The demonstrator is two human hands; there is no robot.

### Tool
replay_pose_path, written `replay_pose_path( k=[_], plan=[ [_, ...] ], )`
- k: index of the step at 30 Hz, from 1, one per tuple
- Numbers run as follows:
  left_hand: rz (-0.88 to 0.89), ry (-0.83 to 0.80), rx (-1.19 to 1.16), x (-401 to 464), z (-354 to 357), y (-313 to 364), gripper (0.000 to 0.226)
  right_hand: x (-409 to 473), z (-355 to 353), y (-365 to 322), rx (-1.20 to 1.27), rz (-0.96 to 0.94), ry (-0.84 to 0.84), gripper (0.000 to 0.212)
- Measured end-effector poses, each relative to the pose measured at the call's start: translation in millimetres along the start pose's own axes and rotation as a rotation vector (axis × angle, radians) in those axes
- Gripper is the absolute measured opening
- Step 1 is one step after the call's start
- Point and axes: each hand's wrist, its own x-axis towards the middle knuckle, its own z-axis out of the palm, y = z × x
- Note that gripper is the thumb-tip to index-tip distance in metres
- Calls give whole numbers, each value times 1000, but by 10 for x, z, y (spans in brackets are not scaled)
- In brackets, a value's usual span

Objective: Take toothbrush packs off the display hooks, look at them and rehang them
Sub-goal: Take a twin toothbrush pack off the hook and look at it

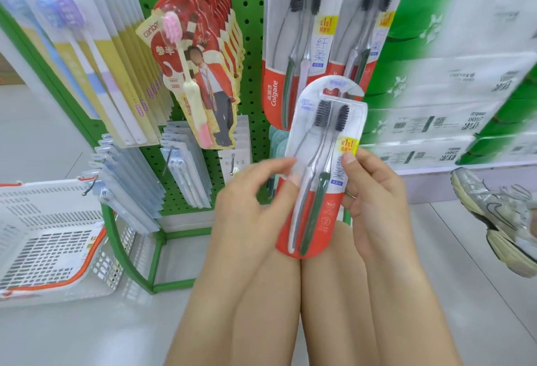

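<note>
Both hands up in front of the green pegboard display (247, 46), holding one Colgate twin toothbrush pack (319, 168) upright btwn them, off its hook, centre of view. Pack has two black-bristled brushes, one w/ a dark green handle, one pale; red card at the bottom, yellow sticker at its 2 o'clock corner.

Right hand (374, 197) grips the pack's right edge: thumb pressed on the front just under the yellow sticker, fingers curled behind. Left hand (250, 206) pinches the left edge, thumb tip on the front near the pale handle, index finger stretched along the edge above it.

At 12 o'clock from the held pack, two more Colgate packs (293, 46) of the same kind hang side by side on the board. At 10 o'clock, a row of red character packs (200, 69), the front one w/ a pink and cream brush. Further to 9–10 o'clock, long white-and-yellow packs (96, 54) w/ pastel brushes, and below them slim pale blue packs (130, 185).

White plastic shopping basket (52, 235) w/ orange trim sits on the floor at 8 o'clock. Stacked tissue cartons (453, 89) at 2 o'clock. Someone's worn sneaker (499, 217) at 3 o'clock, far right edge.
</note>
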Motion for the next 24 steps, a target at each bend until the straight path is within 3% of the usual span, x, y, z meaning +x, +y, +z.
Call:
replay_pose_path(
  k=[6, 10, 17, 20, 24],
  plan=[
    [-53, 50, -172, 288, -205, 238, 26, -6, 50, -111, -25, -10, -92, 16],
    [30, 57, -238, 482, -365, 518, 28, 41, 137, -294, -63, -70, -198, 17],
    [160, -21, 25, 969, -716, 1017, 9, 297, 330, -672, -138, -138, -291, 13],
    [192, 40, 81, 1121, -806, 1186, 4, 438, 406, -830, -140, -184, -234, 14],
    [238, 231, 126, 1358, -1021, 1378, 17, 649, 428, -973, -173, -312, -114, 20]
  ],
)
